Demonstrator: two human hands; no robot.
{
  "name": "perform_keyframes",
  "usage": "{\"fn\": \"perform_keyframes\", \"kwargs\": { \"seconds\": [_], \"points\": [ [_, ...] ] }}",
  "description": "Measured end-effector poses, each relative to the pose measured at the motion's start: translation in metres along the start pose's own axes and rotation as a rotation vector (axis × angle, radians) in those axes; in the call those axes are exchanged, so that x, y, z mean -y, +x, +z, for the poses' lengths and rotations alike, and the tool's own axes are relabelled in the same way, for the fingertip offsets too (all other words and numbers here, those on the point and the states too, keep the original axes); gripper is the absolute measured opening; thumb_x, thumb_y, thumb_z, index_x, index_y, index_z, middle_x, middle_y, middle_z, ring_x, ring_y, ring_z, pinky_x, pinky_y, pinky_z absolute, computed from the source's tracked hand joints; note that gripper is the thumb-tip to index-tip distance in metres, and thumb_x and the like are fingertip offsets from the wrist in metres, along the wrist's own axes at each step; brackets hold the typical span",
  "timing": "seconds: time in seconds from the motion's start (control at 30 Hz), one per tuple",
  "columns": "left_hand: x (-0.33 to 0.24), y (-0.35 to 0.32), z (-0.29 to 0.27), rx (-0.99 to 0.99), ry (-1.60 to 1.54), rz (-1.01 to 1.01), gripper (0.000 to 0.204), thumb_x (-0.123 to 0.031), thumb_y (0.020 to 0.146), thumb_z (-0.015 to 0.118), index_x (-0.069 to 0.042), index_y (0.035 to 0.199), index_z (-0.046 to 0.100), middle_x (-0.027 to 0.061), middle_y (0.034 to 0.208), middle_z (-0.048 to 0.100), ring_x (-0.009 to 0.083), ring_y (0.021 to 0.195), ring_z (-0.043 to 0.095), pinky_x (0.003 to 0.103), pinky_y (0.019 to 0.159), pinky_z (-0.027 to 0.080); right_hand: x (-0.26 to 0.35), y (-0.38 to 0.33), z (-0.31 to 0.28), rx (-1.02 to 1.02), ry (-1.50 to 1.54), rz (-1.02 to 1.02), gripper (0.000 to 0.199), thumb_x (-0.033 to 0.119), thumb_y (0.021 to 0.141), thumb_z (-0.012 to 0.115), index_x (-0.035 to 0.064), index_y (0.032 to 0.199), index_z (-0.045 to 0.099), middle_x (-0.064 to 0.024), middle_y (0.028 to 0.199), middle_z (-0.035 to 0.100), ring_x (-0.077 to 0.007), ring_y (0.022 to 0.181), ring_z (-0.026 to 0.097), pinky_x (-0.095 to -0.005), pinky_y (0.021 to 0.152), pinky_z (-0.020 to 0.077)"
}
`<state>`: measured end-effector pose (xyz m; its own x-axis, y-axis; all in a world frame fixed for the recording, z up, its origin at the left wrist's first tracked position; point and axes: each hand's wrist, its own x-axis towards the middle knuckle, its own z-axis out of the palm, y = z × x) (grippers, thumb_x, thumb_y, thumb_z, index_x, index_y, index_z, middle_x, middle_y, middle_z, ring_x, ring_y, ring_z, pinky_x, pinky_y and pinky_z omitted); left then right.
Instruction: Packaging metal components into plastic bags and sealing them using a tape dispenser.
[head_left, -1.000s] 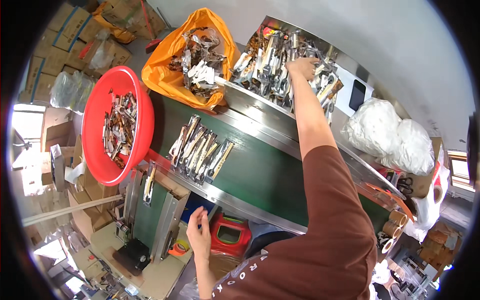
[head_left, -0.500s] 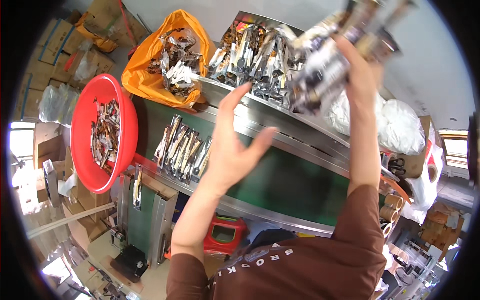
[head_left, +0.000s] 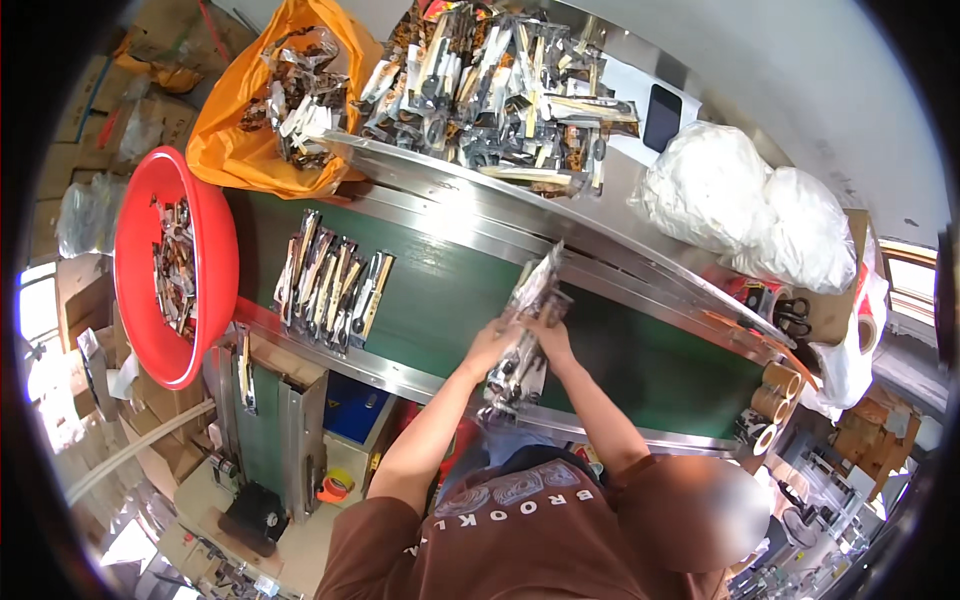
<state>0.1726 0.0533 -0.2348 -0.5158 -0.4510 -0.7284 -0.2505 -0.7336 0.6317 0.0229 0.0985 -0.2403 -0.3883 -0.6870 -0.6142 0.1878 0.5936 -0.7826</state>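
Observation:
My left hand (head_left: pixel 488 346) and my right hand (head_left: pixel 551 340) are closed round a bundle of wrapped cutlery packets (head_left: pixel 516 372), one hand at each side. The bundle is upright in the view, over the near edge of a green conveyor belt (head_left: pixel 650 365). Its packets are slightly blurred. Left of my hands, several cutlery packets (head_left: pixel 330 285) lie side by side on the belt, with pale sticks and dark pieces in clear wrap. Beyond the belt, a large heap of similar packets (head_left: pixel 500 90) fills part of a metal shelf (head_left: pixel 610 195).
A red basin (head_left: pixel 220 260) and an orange bag (head_left: pixel 225 150), both holding packets, stand at left. One packet (head_left: pixel 246 370) lies on a narrower belt below. On the shelf's right are a phone (head_left: pixel 662 118), white plastic bags (head_left: pixel 720 190) and scissors (head_left: pixel 792 316). Tape rolls (head_left: pixel 780 380) sit at the belt's right end.
My right hand has brought the bundle from over the shelf heap down to the belt's near edge. My left hand, open and bare before, now grips it too. The view has shifted.

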Motion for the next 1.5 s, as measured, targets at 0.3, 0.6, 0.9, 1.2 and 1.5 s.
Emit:
{"fn": "perform_keyframes", "kwargs": {
  "seconds": [0.3,0.6,0.9,1.2,1.5],
  "points": [
    [0.033,0.003,-0.041,-0.475,0.735,-0.023,0.049,-0.039,0.079,0.059,-0.005,0.112,0.052,0.021,0.104,0.056,0.0396,0.1,0.051,0.046,0.085,0.04,0.356,-0.011,-0.025,0.703,-0.584,-0.041,0.019,0.017,0.085,0.059,-0.0008,0.08,0.062,-0.0091,0.068,0.064,-0.0162,0.06,0.063,-0.0256,0.05,0.0491],
    [-0.009,0.014,-0.006,-0.561,1.283,0.287,0.051,-0.025,0.074,0.063,-0.009,0.118,0.046,0.0118,0.105,0.049,0.0292,0.098,0.046,0.042,0.085,0.037,0.246,0.16,0.016,0.559,-1.663,-0.937,0.025,0.014,0.077,0.051,0.0041,0.098,0.056,-0.0156,0.096,0.059,-0.031,0.086,0.06,-0.0407,0.072,0.0487],
    [-0.033,0.003,-0.012,-0.609,1.173,0.353,0.032,-0.017,0.079,0.057,-0.008,0.109,0.053,0.0112,0.094,0.054,0.0283,0.089,0.051,0.041,0.078,0.04,0.316,0.201,-0.027,-0.002,-1.215,-0.788,0.03,0.022,0.07,0.062,0.005,0.094,0.054,-0.0194,0.079,0.061,-0.0363,0.075,0.059,-0.0449,0.067,0.0458],
    [-0.236,-0.088,0.015,-0.727,0.329,0.976,0.06,-0.006,0.076,0.067,-0.003,0.126,0.034,0.0129,0.112,0.052,0.0247,0.1,0.054,0.033,0.088,0.042,0.396,0.019,0.04,0.207,-0.641,-0.755,0.025,0.014,0.066,0.064,0.0008,0.087,0.059,-0.0078,0.069,0.058,-0.0125,0.064,0.052,-0.0283,0.06,0.0427],
    [-0.244,-0.169,-0.188,-1.394,0.506,0.579,0.021,-0.018,0.083,0.057,-0.001,0.096,0.06,0.0059,0.082,0.06,0.0152,0.074,0.054,0.032,0.065,0.043,0.418,-0.047,0.078,0.563,-0.368,-0.802,0.05,0.041,0.095,0.033,-0.001,0.109,0.056,0.0069,0.058,0.039,-0.0034,0.049,0.034,-0.0183,0.046,0.0264]
  ]
}}
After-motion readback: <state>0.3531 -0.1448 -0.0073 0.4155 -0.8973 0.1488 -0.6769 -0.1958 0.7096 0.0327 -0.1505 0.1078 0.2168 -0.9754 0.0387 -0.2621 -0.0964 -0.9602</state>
